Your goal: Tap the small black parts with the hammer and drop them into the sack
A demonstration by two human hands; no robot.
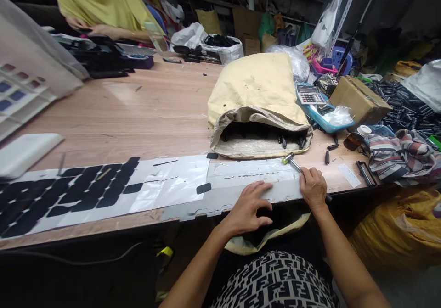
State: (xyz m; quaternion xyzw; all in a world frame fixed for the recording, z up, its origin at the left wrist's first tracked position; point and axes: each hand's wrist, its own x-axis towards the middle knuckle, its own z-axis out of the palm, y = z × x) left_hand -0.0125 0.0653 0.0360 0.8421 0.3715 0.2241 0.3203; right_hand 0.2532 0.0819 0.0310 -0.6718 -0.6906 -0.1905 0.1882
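Observation:
My right hand [313, 187] is wrapped round the handle of a small hammer [292, 162], whose metal head with a yellowish face rests over the grey sheet. Over the front edge of the table, my left hand [251, 206] has its fingers spread and holds nothing. Beneath both hands lies the grey sheet [223, 202] along the edge. Just beyond it a cream sack [255, 85] lies on its side, its mouth facing me with several black pieces inside. White sheeting to the left carries rows of flat black pieces [86, 186] with rounded corners.
Across the table [155, 101] sits a person in a yellow top [103, 5], hands over dark items. A calculator [310, 94] rests on a blue basket [332, 123] at right, near a cardboard box [360, 101] and a striped cloth [399, 154]. A yellow sack [396, 230] stands below.

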